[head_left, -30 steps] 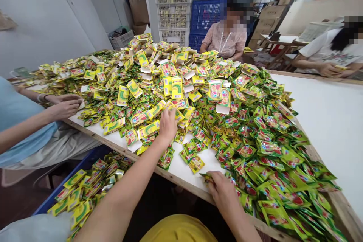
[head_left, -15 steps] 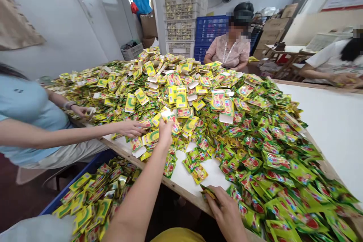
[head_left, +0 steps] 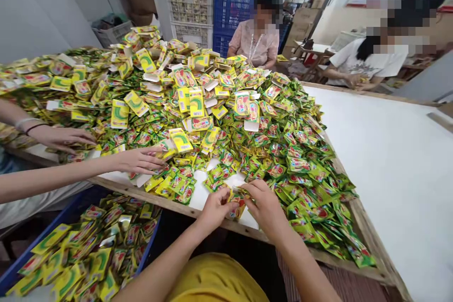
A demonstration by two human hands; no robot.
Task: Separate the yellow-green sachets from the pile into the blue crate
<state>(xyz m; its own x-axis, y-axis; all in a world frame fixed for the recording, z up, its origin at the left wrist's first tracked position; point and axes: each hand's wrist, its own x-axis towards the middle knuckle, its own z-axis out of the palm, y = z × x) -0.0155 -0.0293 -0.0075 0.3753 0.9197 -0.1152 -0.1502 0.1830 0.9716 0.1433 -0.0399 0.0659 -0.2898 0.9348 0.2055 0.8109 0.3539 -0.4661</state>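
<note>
A small yellow and red printed box [head_left: 236,207] stands at the table's front edge, gripped by my left hand [head_left: 216,210] with thumb and fingers closed. From the right, my right hand [head_left: 264,205] meets the box's top, its fingers pinched on a small sachet [head_left: 241,190] that is mostly hidden. Green and red sachets [head_left: 307,188] lie heaped to the right of my hands. Several more sachets [head_left: 215,174] lie just beyond them. Yellow cartons [head_left: 197,103], some with open flaps, are piled behind.
At left, a co-worker's two hands [head_left: 143,160] reach into the pile. A blue crate [head_left: 150,240] of filled boxes stands below the table edge. A wooden rim [head_left: 177,206] borders the white table [head_left: 382,132]. Two more people sit across, before stacked crates [head_left: 191,7].
My left hand has drawn back from the carton pile with a box. My right hand has risen to meet it. The view has turned right, and the co-worker's hands have shifted.
</note>
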